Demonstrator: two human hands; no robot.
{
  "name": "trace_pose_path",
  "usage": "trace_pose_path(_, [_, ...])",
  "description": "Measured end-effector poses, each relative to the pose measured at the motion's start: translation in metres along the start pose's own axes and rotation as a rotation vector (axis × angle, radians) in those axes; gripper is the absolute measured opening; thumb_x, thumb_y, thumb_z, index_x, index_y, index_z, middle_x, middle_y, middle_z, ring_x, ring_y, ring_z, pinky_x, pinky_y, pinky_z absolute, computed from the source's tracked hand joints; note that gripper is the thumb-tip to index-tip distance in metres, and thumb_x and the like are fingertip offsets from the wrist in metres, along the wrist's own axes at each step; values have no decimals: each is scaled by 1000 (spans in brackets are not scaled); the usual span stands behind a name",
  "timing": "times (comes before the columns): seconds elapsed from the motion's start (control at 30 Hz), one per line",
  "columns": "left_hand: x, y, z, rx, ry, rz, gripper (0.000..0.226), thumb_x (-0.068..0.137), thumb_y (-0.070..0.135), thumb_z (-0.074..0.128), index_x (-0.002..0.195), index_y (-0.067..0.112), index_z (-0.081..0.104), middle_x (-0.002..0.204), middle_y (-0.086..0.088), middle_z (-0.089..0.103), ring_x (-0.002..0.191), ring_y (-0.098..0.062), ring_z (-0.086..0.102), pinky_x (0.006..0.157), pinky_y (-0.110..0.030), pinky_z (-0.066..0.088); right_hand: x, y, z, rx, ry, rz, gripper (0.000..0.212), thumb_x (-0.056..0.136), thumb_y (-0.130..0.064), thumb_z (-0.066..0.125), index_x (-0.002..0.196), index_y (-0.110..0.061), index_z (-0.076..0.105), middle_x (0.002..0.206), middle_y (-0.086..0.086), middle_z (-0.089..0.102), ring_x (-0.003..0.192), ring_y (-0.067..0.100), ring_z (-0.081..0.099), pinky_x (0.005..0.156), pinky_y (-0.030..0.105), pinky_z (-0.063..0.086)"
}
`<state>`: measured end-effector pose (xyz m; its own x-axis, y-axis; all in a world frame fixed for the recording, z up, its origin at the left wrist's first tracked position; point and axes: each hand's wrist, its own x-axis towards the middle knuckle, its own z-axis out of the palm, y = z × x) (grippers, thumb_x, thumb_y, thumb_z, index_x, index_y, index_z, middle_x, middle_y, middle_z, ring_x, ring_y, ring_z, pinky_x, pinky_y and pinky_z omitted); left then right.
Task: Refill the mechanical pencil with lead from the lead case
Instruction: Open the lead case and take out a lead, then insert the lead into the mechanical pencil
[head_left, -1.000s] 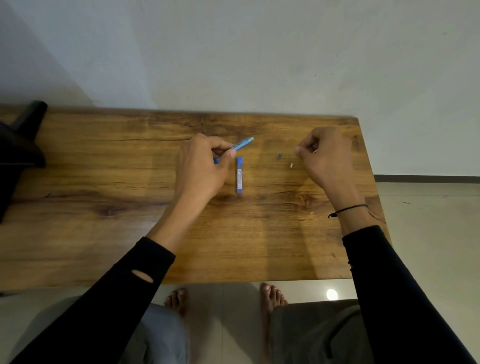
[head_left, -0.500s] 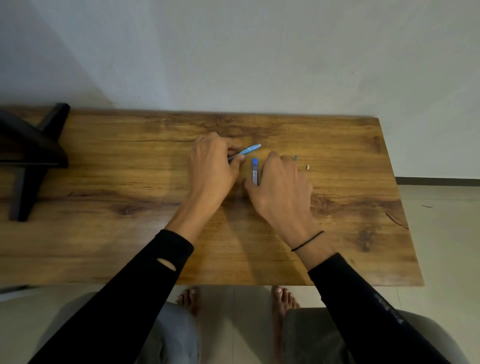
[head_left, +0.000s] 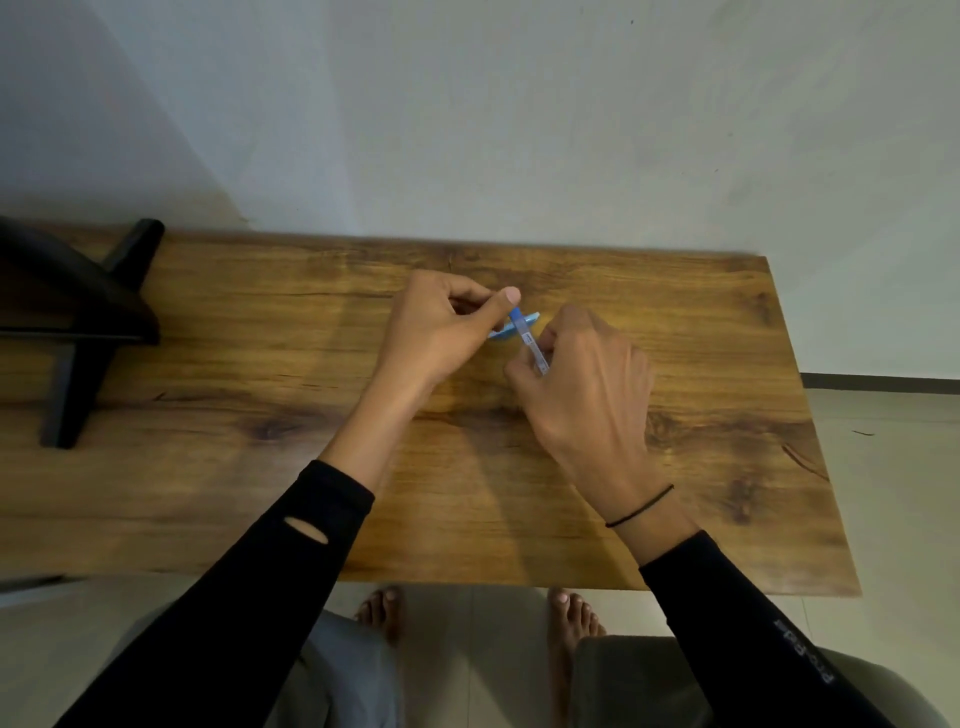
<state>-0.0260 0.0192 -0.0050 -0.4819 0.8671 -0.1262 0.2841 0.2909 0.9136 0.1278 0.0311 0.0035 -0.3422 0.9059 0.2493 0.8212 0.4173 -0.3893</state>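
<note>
My left hand (head_left: 441, 325) grips the blue mechanical pencil (head_left: 530, 318) above the middle of the wooden table (head_left: 260, 493); only a short blue length shows past my fingers. My right hand (head_left: 582, 374) pinches the slim lead case (head_left: 529, 340), blue at its far end and clear nearer me, lifted off the table and tilted. Its blue end sits right under my left thumb and crosses in front of the pencil. The two hands are almost touching.
A black stand (head_left: 78, 312) with splayed legs sits on the table's left end. A white wall rises directly behind the table. My knees and bare feet (head_left: 382, 613) show below the near edge. The right edge of the table lies near tiled floor.
My right hand left the small parts at the right, came to the lead case and picked it up off the table. It now holds it against my left hand, which kept the pencil.
</note>
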Motion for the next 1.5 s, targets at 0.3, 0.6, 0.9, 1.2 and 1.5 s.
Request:
trace_pose_path(0.3, [-6,5,5,73,-21,62,18,96,30,79,85,17,84,74,3,80,74,-17,78,75,-42,66,-5,7,-6,-27,6,-30,16,87,-25,71,92,-13,62,81,4,68,62,23,44,56,32,30])
trace_pose_path(0.6, [-13,17,3,254,85,92,23,104,38,67,93,20,77,73,10,71,78,-19,79,79,-48,63,-9,10,-5,-71,7,-37,17,86,-24,73,88,-12,61,78,4,64,64,22,42,54,32,30])
trace_pose_path(0.9, [-28,11,28,474,-97,153,18,95,34,80,89,18,86,79,-3,81,78,-22,76,80,-44,60,9,31,-19,40,104,80,12,87,-28,69,87,-19,61,81,0,69,63,26,60,53,32,41])
trace_pose_path(1.2, [-18,1,37,-86,-131,-75,28,106,28,68,94,8,83,79,-2,79,67,-9,76,74,-33,66,21,44,-29,142,76,-14,10,89,-27,67,91,-18,63,88,-2,70,73,25,66,56,37,50])
trace_pose_path(1.5, [-18,7,27,-1473,-454,-450,113,98,85,12,155,-5,48,145,-29,65,126,-36,68,113,-44,51,33,44,-47,49,-5,-522,10,95,-12,68,102,-5,68,101,12,66,95,34,56,77,50,49])
